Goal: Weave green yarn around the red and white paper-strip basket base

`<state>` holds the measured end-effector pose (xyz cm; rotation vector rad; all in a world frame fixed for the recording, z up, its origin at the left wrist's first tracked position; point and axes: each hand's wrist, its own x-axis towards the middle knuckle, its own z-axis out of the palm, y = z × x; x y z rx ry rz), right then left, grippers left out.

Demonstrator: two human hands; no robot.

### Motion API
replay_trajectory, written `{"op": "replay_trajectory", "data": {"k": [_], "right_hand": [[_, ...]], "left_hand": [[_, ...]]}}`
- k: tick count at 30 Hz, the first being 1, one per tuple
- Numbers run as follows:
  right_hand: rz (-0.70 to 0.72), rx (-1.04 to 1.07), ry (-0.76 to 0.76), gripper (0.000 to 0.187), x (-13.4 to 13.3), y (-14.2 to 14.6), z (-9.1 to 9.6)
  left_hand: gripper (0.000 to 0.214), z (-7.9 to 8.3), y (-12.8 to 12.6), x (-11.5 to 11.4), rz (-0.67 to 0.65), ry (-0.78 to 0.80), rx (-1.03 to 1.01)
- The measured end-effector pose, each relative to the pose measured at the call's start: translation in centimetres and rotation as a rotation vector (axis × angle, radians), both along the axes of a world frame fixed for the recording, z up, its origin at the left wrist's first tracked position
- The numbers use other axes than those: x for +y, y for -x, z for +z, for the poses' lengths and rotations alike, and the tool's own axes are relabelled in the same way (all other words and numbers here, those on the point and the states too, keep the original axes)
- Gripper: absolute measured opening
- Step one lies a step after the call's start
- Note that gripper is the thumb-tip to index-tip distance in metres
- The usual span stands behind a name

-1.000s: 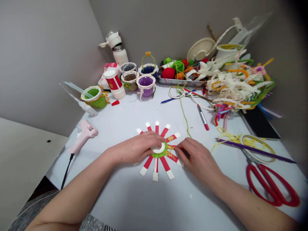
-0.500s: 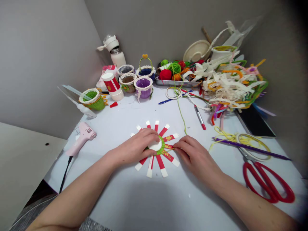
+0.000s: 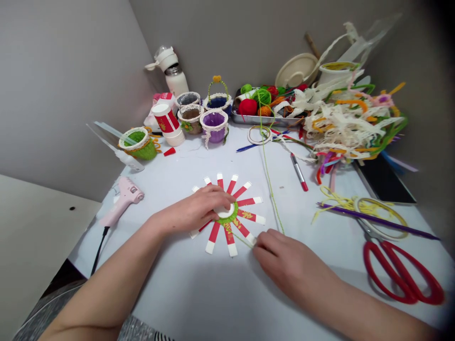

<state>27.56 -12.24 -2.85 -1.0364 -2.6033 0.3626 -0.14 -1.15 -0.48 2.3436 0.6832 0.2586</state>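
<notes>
Left hand [image 3: 203, 207] grasped a splayed paper cup [image 3: 224, 212], right hand [image 3: 280, 255] pinched green yarn [image 3: 272, 195], red-handled scissors [image 3: 398, 269] lay right of both hands

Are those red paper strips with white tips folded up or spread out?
Spread out: the strips fan like spokes around the green yarn ring.

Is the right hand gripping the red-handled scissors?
No, the right hand pinches the green yarn, while the scissors lie apart from it on the table.
</notes>
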Motion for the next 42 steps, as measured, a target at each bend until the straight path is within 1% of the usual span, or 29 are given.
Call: {"op": "replay_trajectory", "data": {"k": [2, 7, 12, 16, 21, 25, 28, 31, 34, 37, 40, 42], "right_hand": [[-0.003, -0.038, 0.022, 0.033, -0.3, 0.1, -0.1], [0.056, -0.058, 0.099, 0.029, -0.3, -0.3, 0.0], [0.007, -0.009, 0.142, 0.031, -0.5, -0.4, 0.3], [0.016, 0.015, 0.073, 0.033, -0.9, -0.6, 0.3], [0.06, -0.064, -0.043, 0.027, -1.0, -0.6, 0.3], [0.053, -0.136, -0.133, 0.029, -0.9, -0.4, 0.5], [0.01, -0.148, -0.151, 0.033, -0.7, -0.6, 0.6], [-0.061, -0.105, -0.107, 0.029, 0.0, -0.9, 0.3], [-0.139, -0.024, -0.037, 0.024, 1.3, -1.0, -0.4], [-0.242, 0.104, -0.014, 0.018, 2.8, -0.9, -1.2], [-0.378, 0.195, 0.004, 0.019, 3.9, -0.6, -1.8], [-0.414, 0.216, 0.045, 0.019, 4.2, -0.4, -1.9]], "left_hand": [[0.029, 0.1, 0.1, 0.1, -0.015, 0.008, -0.001], [0.029, 0.4, 0.1, 0.1, -0.026, 0.019, -0.009], [0.027, 0.3, 0.1, 0.2, -0.021, 0.038, -0.041], [0.023, 0.2, 0.1, 0.2, -0.038, 0.034, -0.056], [0.021, 0.3, 0.0, 0.2, -0.042, 0.033, -0.044], [0.021, 0.2, 0.1, 0.2, -0.037, 0.028, -0.042], [0.022, 0.1, 0.2, 0.3, -0.039, 0.024, -0.047], [0.023, 0.1, 0.2, 0.2, -0.049, 0.029, -0.072], [0.021, 0.1, -0.2, 0.0, -0.061, 0.045, -0.083], [0.022, 0.2, -0.6, -0.3, -0.088, 0.052, -0.083], [0.024, 0.3, -1.0, -0.7, -0.104, 0.052, -0.087], [0.024, 0.4, -1.1, -0.9, -0.1, 0.046, -0.086]]}}
